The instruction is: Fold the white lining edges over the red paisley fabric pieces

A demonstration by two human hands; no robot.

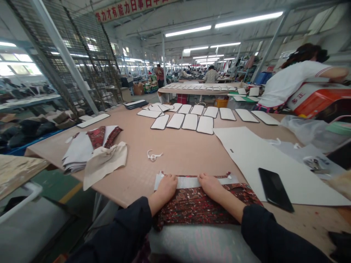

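Observation:
At the near edge of the table lies a dark red-brown patterned fabric, gathered in fine creases. A pale strip runs along its far side, with a narrow patterned edge beyond it. My left hand grips the left part of this far edge, fingers curled over it. Further right, my right hand has its fingers bent and pressed together on the same edge. Both hands hide the cloth under them. A small white looped cord lies just beyond the hands.
On the left are stacked pale sheets with patterned pieces and a cream cloth. Several white dark-edged panels lie at the back. A black phone rests on a large white sheet. A co-worker bends at the right.

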